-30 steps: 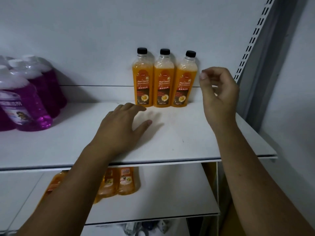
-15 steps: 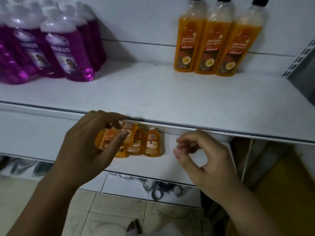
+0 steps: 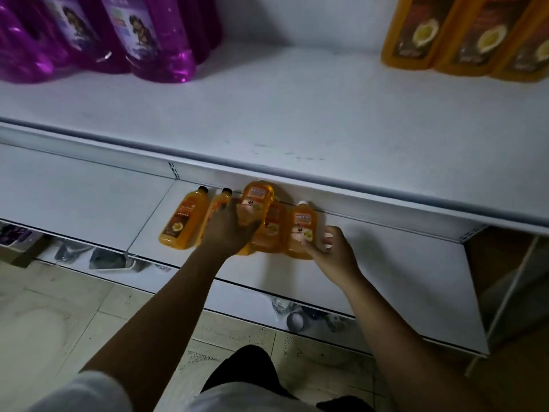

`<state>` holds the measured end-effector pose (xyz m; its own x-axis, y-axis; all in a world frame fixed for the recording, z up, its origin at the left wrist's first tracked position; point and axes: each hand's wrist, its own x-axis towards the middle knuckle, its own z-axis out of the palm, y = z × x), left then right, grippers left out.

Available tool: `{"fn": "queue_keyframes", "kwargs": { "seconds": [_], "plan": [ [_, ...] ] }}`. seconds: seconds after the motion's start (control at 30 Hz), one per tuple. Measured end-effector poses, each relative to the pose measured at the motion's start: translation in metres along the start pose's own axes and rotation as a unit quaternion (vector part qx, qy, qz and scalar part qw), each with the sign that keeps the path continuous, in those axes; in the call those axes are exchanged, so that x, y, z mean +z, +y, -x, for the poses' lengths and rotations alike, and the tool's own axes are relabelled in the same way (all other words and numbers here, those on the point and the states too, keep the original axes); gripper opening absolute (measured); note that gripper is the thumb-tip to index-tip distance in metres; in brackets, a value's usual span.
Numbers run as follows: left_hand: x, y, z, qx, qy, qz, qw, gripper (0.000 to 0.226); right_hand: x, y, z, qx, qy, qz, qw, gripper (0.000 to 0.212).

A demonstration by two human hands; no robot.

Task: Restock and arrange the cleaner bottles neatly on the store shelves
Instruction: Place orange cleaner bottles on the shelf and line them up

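Observation:
Several orange cleaner bottles stand on the lower white shelf. My left hand grips one orange bottle and holds it lifted above its neighbours. My right hand curls its fingers round the rightmost orange bottle, which stands on the shelf. Two black-capped orange bottles stand to the left of my left hand. On the upper shelf, three orange bottles stand at the back right.
Purple cleaner bottles crowd the upper shelf's back left. The upper shelf's front edge overhangs the lower bottles. Clutter lies under the bottom shelf. Tiled floor spreads below, and a dark gap opens at the right.
The view dropped from the upper shelf to the lower one. Both hands reached down under the upper shelf; my left hand took hold of a bottle and raised it, my right hand closed on another.

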<state>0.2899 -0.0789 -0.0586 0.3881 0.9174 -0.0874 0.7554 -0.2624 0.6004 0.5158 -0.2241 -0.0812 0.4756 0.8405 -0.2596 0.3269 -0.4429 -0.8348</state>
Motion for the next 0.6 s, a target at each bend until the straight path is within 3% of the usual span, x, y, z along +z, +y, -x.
{"fn": "queue_keyframes", "kwargs": {
  "seconds": [0.07,0.23,0.33,0.47,0.6],
  "plan": [
    [0.016,-0.009,-0.029,-0.03,-0.002,0.042,0.999,0.084,0.023,0.023,-0.025,0.037,0.017,-0.021,0.999,0.07],
    [0.035,-0.002,-0.054,-0.08,-0.013,0.151,0.985,0.057,0.063,0.041,-0.05,0.06,0.045,-0.037,0.996,0.075],
    [0.033,-0.01,-0.055,-0.111,-0.05,0.2,0.972,0.05,0.056,0.039,-0.055,0.102,-0.004,-0.023,0.994,0.08],
    [0.023,-0.027,-0.037,-0.125,-0.09,0.239,0.959,0.067,0.032,0.048,-0.032,0.146,-0.142,-0.035,0.978,0.053],
    [0.007,-0.03,0.005,-0.127,-0.125,0.268,0.947,0.092,0.004,0.048,0.011,0.227,-0.199,-0.244,0.922,0.041]
  ]
}}
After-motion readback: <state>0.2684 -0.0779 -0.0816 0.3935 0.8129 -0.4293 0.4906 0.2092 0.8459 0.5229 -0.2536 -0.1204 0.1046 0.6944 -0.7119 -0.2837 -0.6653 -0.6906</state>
